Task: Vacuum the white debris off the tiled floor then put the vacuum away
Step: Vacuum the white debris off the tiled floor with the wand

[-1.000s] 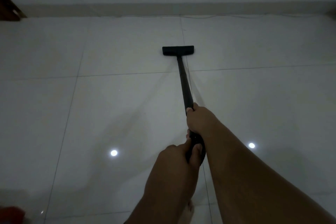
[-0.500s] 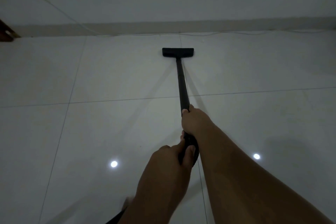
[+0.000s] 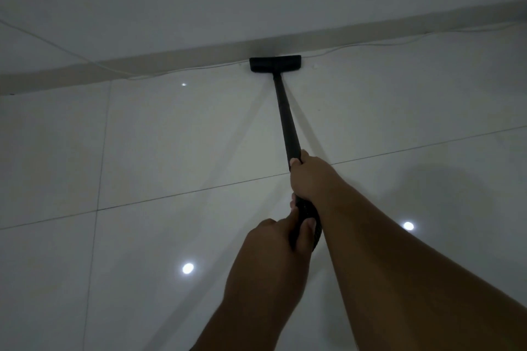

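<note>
A black vacuum wand (image 3: pixel 286 117) runs from my hands up to its flat black floor head (image 3: pixel 275 63), which sits on the white tiled floor (image 3: pixel 171 151) right against the baseboard. My right hand (image 3: pixel 309 177) grips the wand higher up. My left hand (image 3: pixel 273 248) grips the ribbed lower end of the wand. A small white speck (image 3: pixel 314 66) lies just right of the floor head. The vacuum body is out of view.
A pale baseboard (image 3: pixel 171 58) and white wall close off the far side. A thin white cable (image 3: pixel 370 44) runs along the baseboard and up the wall at left. Ceiling lights reflect as bright spots on the glossy tiles (image 3: pixel 187 268).
The floor head has travelled forward across the tile and now touches the baseboard. My view has tilted, and both hands keep the same hold on the wand.
</note>
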